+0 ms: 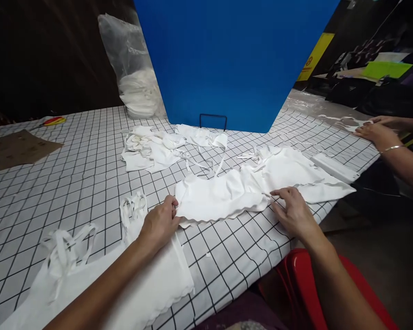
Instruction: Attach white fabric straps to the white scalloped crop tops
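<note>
My left hand (160, 222) pinches the white garment's (223, 195) left edge, my right hand (292, 211) presses fingers flat on its right side — it lies spread on the checked tablecloth (72, 178). Smoothing step, I'd judge — next calls for an even fold.

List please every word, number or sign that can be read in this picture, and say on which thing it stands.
No text can be read.
Yellow sign behind the blue board: it bears a round red mark, too blurred and small to read.
Brown cardboard piece on the checked table: faint marks, not readable.
White garment held by both hands: no print visible.
</note>
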A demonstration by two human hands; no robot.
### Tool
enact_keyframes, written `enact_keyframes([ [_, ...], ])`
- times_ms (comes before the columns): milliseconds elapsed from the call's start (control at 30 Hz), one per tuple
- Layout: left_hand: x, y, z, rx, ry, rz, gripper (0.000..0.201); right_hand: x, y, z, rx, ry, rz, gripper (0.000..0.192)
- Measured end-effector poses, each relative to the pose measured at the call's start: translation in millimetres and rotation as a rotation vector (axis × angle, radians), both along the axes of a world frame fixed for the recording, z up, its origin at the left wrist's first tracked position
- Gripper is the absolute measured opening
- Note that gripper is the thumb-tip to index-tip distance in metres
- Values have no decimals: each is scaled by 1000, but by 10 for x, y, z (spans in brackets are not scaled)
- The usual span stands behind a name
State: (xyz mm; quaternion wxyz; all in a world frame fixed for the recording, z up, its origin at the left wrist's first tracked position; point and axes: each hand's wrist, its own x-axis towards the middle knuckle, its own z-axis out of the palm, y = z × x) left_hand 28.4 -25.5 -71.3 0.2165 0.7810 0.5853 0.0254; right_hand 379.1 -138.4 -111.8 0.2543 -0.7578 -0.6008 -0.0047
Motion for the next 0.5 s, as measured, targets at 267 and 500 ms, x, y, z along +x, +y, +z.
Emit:
enact_keyframes([
  [267,6,-41,-25,51,64,-16,21,-663,272,61,-63,-187,349,10],
  [500,-120,-96,24,265,18,6,18,-180,-41,206,203,-23,197,12],
])
